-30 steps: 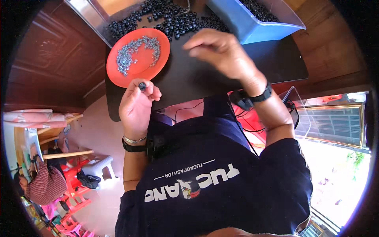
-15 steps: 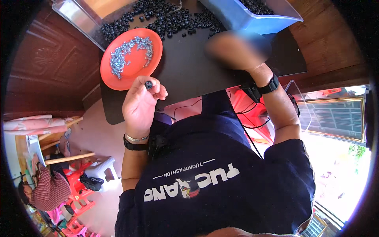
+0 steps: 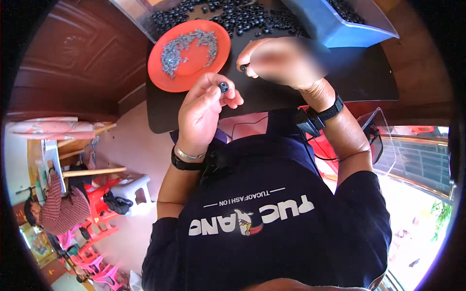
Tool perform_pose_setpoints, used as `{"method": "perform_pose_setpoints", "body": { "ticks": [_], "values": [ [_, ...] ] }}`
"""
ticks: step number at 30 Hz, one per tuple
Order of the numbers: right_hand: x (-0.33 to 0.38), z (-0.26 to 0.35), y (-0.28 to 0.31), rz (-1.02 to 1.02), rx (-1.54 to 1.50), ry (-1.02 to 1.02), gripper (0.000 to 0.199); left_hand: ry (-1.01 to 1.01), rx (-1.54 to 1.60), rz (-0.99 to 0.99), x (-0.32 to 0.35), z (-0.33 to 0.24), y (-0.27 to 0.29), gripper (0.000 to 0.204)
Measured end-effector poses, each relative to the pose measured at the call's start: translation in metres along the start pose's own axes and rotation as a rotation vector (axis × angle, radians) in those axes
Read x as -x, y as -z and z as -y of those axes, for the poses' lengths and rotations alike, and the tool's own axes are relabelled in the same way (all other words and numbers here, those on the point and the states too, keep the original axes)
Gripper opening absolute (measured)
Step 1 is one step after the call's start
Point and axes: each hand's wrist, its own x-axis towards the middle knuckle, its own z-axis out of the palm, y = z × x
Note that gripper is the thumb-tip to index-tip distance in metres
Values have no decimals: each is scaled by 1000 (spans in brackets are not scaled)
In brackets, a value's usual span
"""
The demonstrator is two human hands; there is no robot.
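Observation:
My left hand is closed, pinching a small round black piece with a hole in its end between thumb and forefinger. To its right, my right hand also has its fingers together, gripping another small black piece at the fingertips; much of this hand is smeared in the picture. The two pieces are apart. Beyond my left hand lies an orange-red plate, with many tiny shiny silver parts spread over it in a curve. Many loose black pieces are scattered on the dark tabletop behind it.
A blue translucent bin holding black pieces stands at the far right of the dark table. A clear container edge is at the far left. Away to the left are a person in striped clothing, a white stool and red stools.
My right hand has come away from the loose black pieces toward my left hand, and a black piece now shows at its fingertips. My left hand keeps its piece. The whole view has shifted.

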Motion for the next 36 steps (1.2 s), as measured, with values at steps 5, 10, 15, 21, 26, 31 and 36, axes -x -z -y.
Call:
{"method": "perform_pose_setpoints", "body": {
  "ticks": [5, 10, 15, 21, 26, 31, 36],
  "values": [
    [-10, -6, -13, 6, 36, 52, 18, -15, 66, -9, 3, -1, 8, 26],
    [-10, -4, -18, 30, 44, 93, 18, -28, 39, -33, 3, 0, 10, 26],
    [-10, 1, -19, 61, 76, 92, 17, -23, 52, -40, 5, 1, 9, 26],
    [-9, 10, -25, 20, 219, 69, 15, -35, -5, -50, 5, 4, 8, 30],
    [-9, 13, -32, 53, 226, 152, 14, -66, 15, -51, 6, 5, 9, 27],
    [-8, 16, -37, 73, 293, 188, 12, -49, 12, -54, 7, 6, 8, 26],
    [-10, 16, -37, 82, 380, 191, 12, -29, 6, -79, 7, 5, 4, 22]
  ]
}}
